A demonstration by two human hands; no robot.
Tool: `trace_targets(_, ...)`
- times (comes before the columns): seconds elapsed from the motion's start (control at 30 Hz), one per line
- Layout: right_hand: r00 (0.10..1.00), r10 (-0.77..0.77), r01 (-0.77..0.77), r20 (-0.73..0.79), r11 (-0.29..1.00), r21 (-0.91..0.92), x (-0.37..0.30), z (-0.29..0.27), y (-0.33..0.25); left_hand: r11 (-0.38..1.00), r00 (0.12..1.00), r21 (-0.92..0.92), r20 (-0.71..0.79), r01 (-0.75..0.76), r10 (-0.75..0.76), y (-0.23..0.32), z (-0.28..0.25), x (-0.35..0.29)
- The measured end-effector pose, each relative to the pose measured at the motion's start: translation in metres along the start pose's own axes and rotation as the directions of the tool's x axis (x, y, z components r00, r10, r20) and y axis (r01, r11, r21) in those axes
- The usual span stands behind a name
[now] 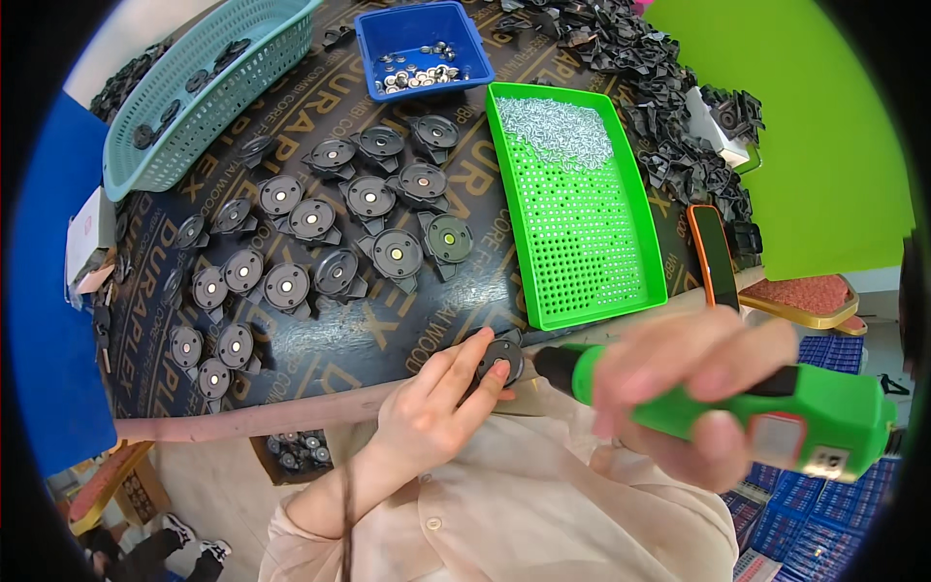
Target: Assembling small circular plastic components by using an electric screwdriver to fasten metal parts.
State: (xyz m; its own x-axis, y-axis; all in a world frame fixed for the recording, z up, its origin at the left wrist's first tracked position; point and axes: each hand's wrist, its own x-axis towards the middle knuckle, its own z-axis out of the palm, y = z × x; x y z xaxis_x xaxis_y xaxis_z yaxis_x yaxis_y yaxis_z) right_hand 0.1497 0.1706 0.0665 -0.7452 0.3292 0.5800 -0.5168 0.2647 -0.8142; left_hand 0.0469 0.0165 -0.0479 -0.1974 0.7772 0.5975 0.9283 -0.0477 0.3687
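At the table's near edge, my left hand (427, 412) holds a black round plastic part (508, 351) between its fingers, with fingertips resting on its face. My right hand (693, 373) is wrapped around a green and black electric screwdriver (839, 412), blurred by motion. The tool lies nearly level, its black nose pointing left toward the part; whether its tip touches the part I cannot make out. Several similar black round parts with metal centres (396, 254) are spread over the table to the left. A green perforated tray (592, 247) with small silver screws stands just beyond the screwdriver.
A blue bin (475, 73) at the back holds small metal discs. At the far left stands a teal basket (145, 179) with black parts inside. Black plastic pieces (621, 58) are heaped at the back right. An orange-edged phone (715, 257) lies right of the tray.
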Motion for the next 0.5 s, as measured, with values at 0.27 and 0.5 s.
trace_targets(0.27,0.847,-0.201,0.147,-0.493,0.978,-0.146,0.015,-0.066,0.032,0.997,0.999,-0.079,-0.032,-0.012,0.010,-0.002,0.004,0.001)
trace_targets(0.5,0.850,-0.148,0.033,-0.505,0.972,-0.231,0.017,-0.065,0.037,0.999,0.999,-0.043,-0.052,-0.004,0.002,-0.002,0.007,-0.001)
